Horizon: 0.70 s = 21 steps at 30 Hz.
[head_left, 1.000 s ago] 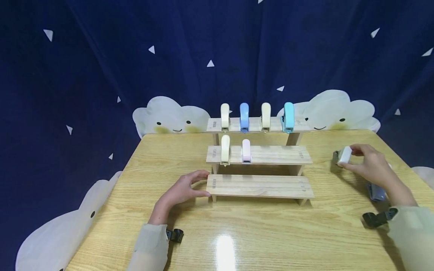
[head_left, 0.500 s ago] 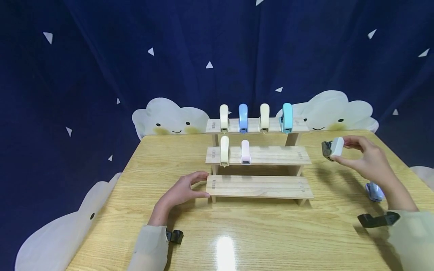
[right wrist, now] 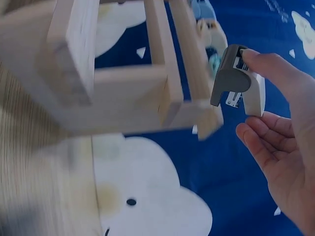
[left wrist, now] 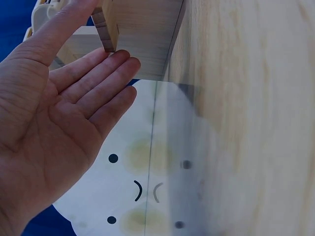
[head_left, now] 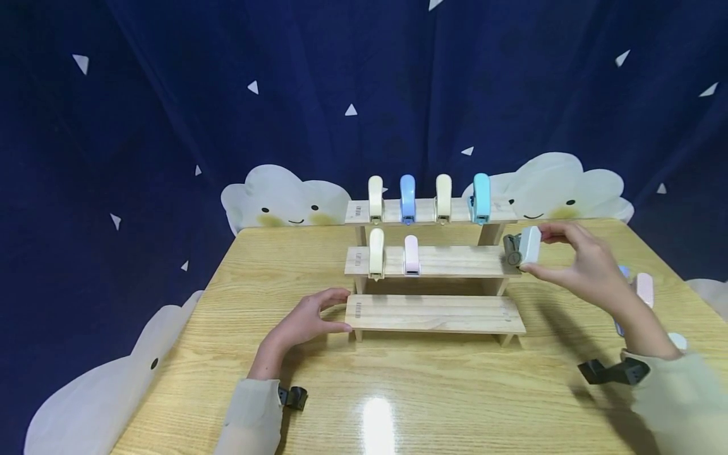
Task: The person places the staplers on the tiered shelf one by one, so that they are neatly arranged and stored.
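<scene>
My right hand (head_left: 591, 265) pinches a white stapler with a grey base (head_left: 529, 245) between thumb and fingertips. It is held in the air by the right end of the wooden step shelf's middle tier (head_left: 461, 260). In the right wrist view, the stapler (right wrist: 253, 96) hangs tilted, its metal part showing. My left hand (head_left: 307, 319) rests at the left end of the lowest tier (head_left: 435, 314). In the left wrist view, the fingers of the left hand (left wrist: 64, 113) are nearly straight, their tips against the shelf's end (left wrist: 106, 29).
On the top tier stand a cream stapler (head_left: 376, 199), a blue stapler (head_left: 407, 199), another cream one (head_left: 443, 198) and a turquoise stapler (head_left: 481, 198). The middle tier bears a cream stapler (head_left: 376, 253) and a pale pink one (head_left: 412, 254). Behind the right forearm lies a pink stapler (head_left: 644, 289), partly hidden.
My right hand has lifted the white stapler off the table and carried it left to the shelf's right end. Staplers behind the forearm have come into view. My left hand has stayed put.
</scene>
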Available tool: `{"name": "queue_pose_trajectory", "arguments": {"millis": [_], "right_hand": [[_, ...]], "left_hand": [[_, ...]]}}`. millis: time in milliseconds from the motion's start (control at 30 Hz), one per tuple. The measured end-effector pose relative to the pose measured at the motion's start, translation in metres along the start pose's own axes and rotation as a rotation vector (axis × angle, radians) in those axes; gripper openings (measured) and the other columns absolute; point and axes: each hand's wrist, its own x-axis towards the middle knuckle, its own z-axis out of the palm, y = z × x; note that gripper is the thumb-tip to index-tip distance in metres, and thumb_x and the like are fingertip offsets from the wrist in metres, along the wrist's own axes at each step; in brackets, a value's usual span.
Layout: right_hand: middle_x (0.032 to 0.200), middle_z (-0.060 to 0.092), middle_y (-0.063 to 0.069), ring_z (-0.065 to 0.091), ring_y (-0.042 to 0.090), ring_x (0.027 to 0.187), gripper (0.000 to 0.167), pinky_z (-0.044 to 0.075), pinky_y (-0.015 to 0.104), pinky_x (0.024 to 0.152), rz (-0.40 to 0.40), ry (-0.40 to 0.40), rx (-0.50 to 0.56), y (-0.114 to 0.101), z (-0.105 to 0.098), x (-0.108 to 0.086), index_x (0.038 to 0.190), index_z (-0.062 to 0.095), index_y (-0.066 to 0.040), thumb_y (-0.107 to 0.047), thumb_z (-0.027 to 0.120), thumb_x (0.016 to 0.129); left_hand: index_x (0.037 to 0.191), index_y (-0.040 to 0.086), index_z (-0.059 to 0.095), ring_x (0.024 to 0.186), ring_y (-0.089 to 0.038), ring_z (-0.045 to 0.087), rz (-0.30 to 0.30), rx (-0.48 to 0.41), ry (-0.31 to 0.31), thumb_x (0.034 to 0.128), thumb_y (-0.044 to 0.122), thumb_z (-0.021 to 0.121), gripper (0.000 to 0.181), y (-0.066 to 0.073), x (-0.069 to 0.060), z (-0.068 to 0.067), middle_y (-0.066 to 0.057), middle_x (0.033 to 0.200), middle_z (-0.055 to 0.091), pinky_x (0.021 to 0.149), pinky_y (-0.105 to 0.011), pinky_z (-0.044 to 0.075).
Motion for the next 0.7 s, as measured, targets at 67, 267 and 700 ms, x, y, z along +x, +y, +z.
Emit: {"name": "queue_pose_trajectory", "arguments": {"millis": [67,267,700], "right_hand": [[0.102,0.063,0.008,0.043,-0.021,0.098,0.075,0.033,-0.006,0.087,-0.033,0.005,0.002,-0.007,0.005,0.002,0.118,0.061,0.003,0.005,0.092,0.05],[0.101,0.064,0.012,0.048,-0.01,0.098,0.074,0.035,-0.004,0.089,-0.133,-0.016,-0.004,-0.025,0.022,0.011,0.118,0.059,0.004,0.002,0.092,0.051],[0.109,0.064,0.013,0.065,0.027,0.095,0.066,0.056,0.03,0.083,-0.146,-0.135,0.023,-0.048,0.058,0.025,0.12,0.057,0.001,-0.008,0.09,0.064]], "left_hand": [[0.143,0.011,0.047,0.139,-0.031,0.047,-0.009,-0.002,-0.001,0.0787,0.032,0.082,0.076,0.0,0.0,0.0,-0.009,0.145,0.054,0.118,-0.051,0.036],[0.143,0.012,0.047,0.139,-0.03,0.046,-0.016,-0.009,-0.004,0.0787,0.033,0.082,0.076,0.0,0.0,0.0,-0.008,0.146,0.053,0.118,-0.051,0.036],[0.144,0.01,0.046,0.139,-0.032,0.046,-0.001,-0.001,-0.006,0.0779,0.033,0.082,0.078,-0.001,0.0,0.0,-0.009,0.146,0.053,0.118,-0.051,0.035]]}}
